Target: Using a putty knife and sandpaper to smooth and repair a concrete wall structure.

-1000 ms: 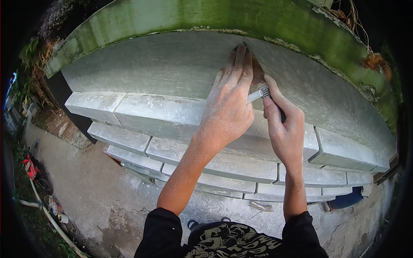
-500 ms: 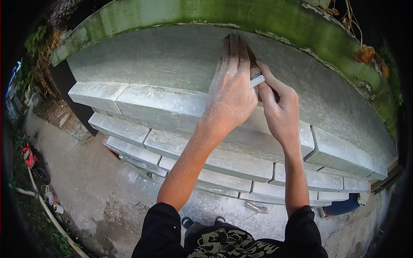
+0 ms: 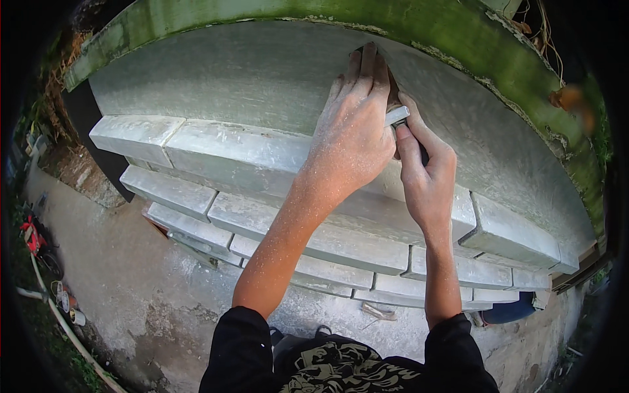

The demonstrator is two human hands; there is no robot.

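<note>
A trowel-like tool with a dark, pointed flat blade (image 3: 394, 90) lies against the grey plastered wall (image 3: 262, 72), its tip just below the mossy ledge. My left hand (image 3: 350, 141), dusted white, rests over the blade with fingers stretched out along it; its thumb is hidden. Closed around the tool's dark handle (image 3: 424, 156) is my right hand (image 3: 429, 180), also dusty, with the thumb on the near side. A short white bar (image 3: 398, 116) sticks out between the two hands. Most of the tool is covered by my fingers.
A green, mossy ledge (image 3: 314, 12) overhangs the wall. Stepped rows of grey blocks (image 3: 239, 144) jut out below my forearms. Concrete ground (image 3: 164, 295) lies beneath, with a piece of wood (image 3: 379, 313), a red motorbike (image 3: 31, 236) and a pipe (image 3: 72, 334) farther off.
Both hands and the tool have shifted slightly up and to the right along the wall. The whole view has tilted a little, and the grip looks the same.
</note>
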